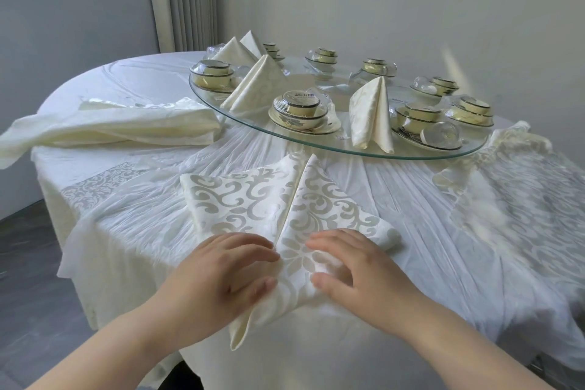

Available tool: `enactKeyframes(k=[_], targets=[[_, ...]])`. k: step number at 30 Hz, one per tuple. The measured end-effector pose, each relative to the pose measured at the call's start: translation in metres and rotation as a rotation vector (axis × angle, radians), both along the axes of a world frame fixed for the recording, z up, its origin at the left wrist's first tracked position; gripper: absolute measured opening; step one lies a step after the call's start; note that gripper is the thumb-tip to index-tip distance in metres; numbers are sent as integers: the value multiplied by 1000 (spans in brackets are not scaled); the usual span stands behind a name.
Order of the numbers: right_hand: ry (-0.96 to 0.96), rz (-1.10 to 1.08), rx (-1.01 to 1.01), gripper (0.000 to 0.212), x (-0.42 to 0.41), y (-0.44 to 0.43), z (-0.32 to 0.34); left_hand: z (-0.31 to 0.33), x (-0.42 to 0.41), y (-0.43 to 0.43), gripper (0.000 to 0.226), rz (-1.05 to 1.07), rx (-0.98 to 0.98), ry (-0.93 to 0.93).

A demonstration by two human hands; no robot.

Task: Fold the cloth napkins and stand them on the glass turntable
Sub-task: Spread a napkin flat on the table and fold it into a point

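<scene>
A cream damask napkin [269,209] lies on the table in front of me, folded into a pointed shape with a centre crease and its tip hanging over the table edge. My left hand [221,269] rests on its left half with the fingers laid flat. My right hand [351,266] presses the right half, fingers slightly bent. On the glass turntable [316,141] stand several folded napkins: one near the front right [370,114], one at mid left [256,82], two at the back left [237,51].
Wrapped bowl-and-plate sets [302,112] ring the turntable. A pile of unfolded napkins [120,127] lies on the table at left, and crumpled cloth [506,149] lies at right. A white plastic sheet covers the round table [427,231]. A curtain and wall stand behind.
</scene>
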State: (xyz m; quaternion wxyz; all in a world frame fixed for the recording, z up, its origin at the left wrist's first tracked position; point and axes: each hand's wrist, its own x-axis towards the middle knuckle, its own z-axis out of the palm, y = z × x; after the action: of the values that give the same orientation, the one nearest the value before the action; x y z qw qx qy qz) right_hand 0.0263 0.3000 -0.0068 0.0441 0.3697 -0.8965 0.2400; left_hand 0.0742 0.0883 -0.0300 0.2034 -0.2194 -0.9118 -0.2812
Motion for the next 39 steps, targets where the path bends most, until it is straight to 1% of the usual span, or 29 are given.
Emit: enactKeyframes(k=[2, 4, 6, 8, 10, 12, 15, 16, 20, 23, 25, 26, 28, 32, 35, 36, 37, 38, 39], targets=[[155, 85, 5, 52, 2, 3, -7, -1, 4, -3, 39, -31, 1, 37], [283, 126, 25, 42, 5, 7, -16, -4, 11, -14, 37, -100, -4, 39], [319, 142, 46, 41, 7, 10, -22, -7, 19, -24, 51, -169, -99, 22], [363, 132, 48, 40, 9, 7, -24, -11, 23, -30, 67, -183, -255, 17], [422, 114, 48, 38, 10, 2, -24, -14, 21, -30, 72, -159, -337, 26], [462, 86, 34, 38, 12, -5, -25, -15, 18, -27, 65, -134, -319, 60], [524, 32, 32, 38, 17, -16, -29, -16, 17, -20, 42, -98, -247, 140], [529, 15, 35, 38, 19, -20, -31, -17, 18, -18, 38, -85, -226, 171], [542, -25, 86, 39, 24, -31, -28, -26, 20, -15, 42, -54, -234, 279], [512, -56, 171, 43, 25, -33, -24, -29, 18, -15, 42, -45, -253, 365], [483, -70, 209, 44, 26, -34, -23, -26, 18, -14, 47, -61, -242, 409], [457, -71, 217, 45, 26, -35, -22, -23, 18, -12, 44, -81, -232, 417], [402, -69, 238, 45, 26, -35, -20, -17, 17, -9, 30, -137, -219, 415], [278, -67, 307, 52, 30, -31, -17, -21, 16, -11, 29, -212, -262, 349], [185, -68, 354, 70, 37, -25, -12, -28, 16, -12, 26, -210, -210, 306], [138, -21, 344, 77, 38, -25, -8, -29, 15, -12, 25, -208, -197, 305], [104, -4, 289, 87, 35, -24, -7, -30, 15, -12, 25, -211, -195, 304], [4, -22, 294, 96, 32, -21, -3, -30, 14, -12, 27, -217, -196, 300], [-15, -34, 339, 98, 26, -17, -2, -29, 14, -13, 29, -221, -195, 293]])
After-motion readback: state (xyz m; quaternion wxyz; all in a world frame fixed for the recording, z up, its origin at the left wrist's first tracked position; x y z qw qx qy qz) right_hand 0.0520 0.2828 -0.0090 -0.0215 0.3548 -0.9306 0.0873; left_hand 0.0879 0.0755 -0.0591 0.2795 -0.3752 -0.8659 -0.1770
